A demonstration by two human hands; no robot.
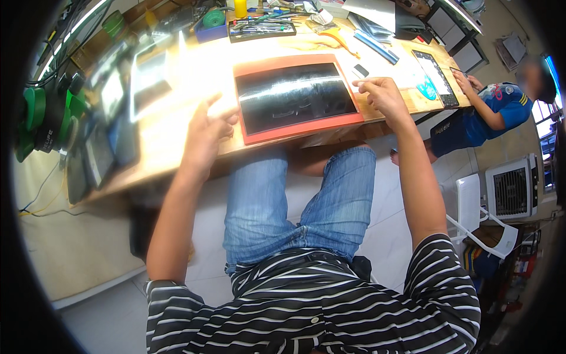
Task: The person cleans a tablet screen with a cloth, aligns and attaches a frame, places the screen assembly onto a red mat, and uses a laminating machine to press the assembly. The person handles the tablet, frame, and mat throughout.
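A flat black screen panel [295, 97] with a glossy face and an orange-red border [250, 137] lies on the wooden table in front of me. Off its left edge is my left hand [211, 133], fingers curled together, somewhat washed out by glare. My right hand [384, 101] hovers by the panel's upper right edge, with thumb and forefinger pinched. Whatever either hand may hold is too thin or too bright to make out. A small dark-and-white piece [360, 71] rests just beyond my right fingertips.
Screens and tablets [150, 79] lie at the left. A tray of tools [262, 29], a blue bin [211, 32] and a blue bar-shaped thing [376, 47] stand at the back. On the right, a person in a blue shirt [498, 106] works by a long dark panel [436, 76].
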